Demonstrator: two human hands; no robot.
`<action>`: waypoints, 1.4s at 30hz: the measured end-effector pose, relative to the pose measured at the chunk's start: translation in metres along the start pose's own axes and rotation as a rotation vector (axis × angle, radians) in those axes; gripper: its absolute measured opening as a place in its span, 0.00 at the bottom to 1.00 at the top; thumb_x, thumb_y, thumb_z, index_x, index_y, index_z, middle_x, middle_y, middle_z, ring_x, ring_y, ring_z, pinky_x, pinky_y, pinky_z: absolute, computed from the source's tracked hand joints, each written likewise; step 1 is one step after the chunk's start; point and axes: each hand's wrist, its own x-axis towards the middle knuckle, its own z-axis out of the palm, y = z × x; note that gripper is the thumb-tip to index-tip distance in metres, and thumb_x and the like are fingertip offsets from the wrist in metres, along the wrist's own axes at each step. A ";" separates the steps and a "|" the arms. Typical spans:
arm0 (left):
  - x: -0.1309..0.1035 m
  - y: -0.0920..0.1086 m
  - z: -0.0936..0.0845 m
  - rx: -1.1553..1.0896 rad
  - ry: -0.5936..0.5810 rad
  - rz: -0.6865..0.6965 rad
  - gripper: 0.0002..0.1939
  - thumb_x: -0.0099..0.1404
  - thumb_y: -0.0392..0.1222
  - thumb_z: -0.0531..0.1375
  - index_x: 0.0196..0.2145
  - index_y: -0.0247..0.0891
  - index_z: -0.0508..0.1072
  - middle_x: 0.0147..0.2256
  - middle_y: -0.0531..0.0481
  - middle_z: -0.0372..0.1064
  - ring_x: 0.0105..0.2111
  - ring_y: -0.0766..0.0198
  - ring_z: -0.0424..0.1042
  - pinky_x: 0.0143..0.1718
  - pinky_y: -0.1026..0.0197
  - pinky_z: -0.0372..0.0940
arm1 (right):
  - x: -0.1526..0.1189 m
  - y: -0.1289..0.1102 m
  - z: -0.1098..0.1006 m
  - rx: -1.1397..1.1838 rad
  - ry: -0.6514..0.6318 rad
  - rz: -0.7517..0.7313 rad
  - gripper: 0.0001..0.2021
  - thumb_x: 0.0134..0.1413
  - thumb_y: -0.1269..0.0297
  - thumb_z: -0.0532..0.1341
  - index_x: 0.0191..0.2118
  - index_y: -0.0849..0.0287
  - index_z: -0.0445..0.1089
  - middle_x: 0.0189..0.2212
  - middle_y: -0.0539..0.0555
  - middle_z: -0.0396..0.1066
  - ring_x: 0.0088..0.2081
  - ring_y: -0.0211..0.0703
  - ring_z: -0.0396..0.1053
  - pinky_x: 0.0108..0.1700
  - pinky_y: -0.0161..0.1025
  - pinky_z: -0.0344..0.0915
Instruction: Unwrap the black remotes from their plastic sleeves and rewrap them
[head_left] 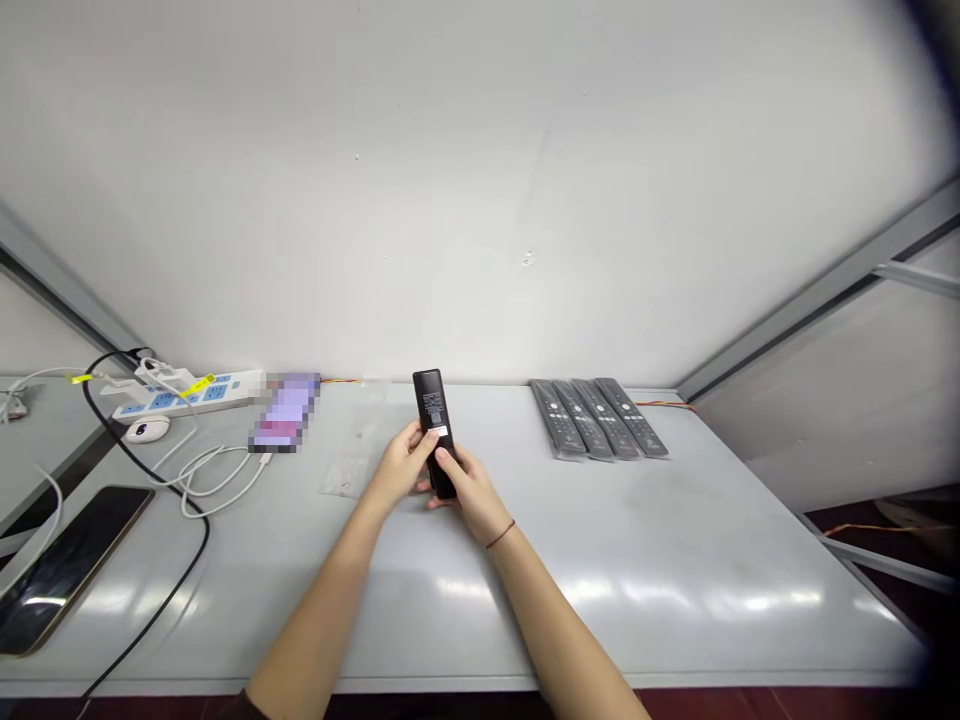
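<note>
A black remote control (433, 400) is held upright over the middle of the table, its back with printed text and a white label turned toward me. My left hand (401, 462) grips its left side, thumb on the back by the label. My right hand (469, 485) wraps its lower right side, thumb also on the back; a thin red cord circles that wrist. Fingers of both hands are partly hidden behind the remote. Left of my hands lies a clear plastic bag (346, 470), flat on the table. Several bagged remote controls (600, 420) lie side by side to the right.
On the left stand a white power strip (244, 388) with plugs, a phone with a lit screen (285, 412), a white earbud case (148, 429) and a dark phone (71, 570). White cables (202, 478) and a black cable (172, 590) cross the grey table (675, 560). A white wall (480, 200) rises behind.
</note>
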 end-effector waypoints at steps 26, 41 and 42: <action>0.012 -0.018 -0.009 1.018 0.289 0.133 0.14 0.64 0.46 0.54 0.38 0.36 0.74 0.35 0.39 0.73 0.40 0.50 0.71 0.46 0.53 0.61 | 0.022 0.016 -0.042 -1.188 0.347 -0.580 0.11 0.56 0.59 0.56 0.38 0.60 0.71 0.37 0.61 0.68 0.42 0.52 0.64 0.48 0.49 0.60; 0.014 -0.017 -0.070 1.327 0.251 -0.069 0.25 0.67 0.38 0.43 0.60 0.41 0.61 0.65 0.45 0.47 0.65 0.46 0.39 0.59 0.30 0.40 | 0.019 0.012 0.008 -1.548 -0.032 -0.620 0.30 0.53 0.55 0.62 0.59 0.61 0.59 0.57 0.70 0.59 0.58 0.60 0.59 0.61 0.61 0.47; 0.014 -0.019 -0.068 1.328 0.257 -0.063 0.25 0.67 0.39 0.43 0.60 0.43 0.61 0.64 0.45 0.48 0.65 0.46 0.40 0.58 0.30 0.39 | 0.022 0.011 0.009 -1.552 -0.042 -0.619 0.29 0.53 0.55 0.62 0.59 0.62 0.59 0.57 0.71 0.59 0.58 0.61 0.59 0.61 0.60 0.48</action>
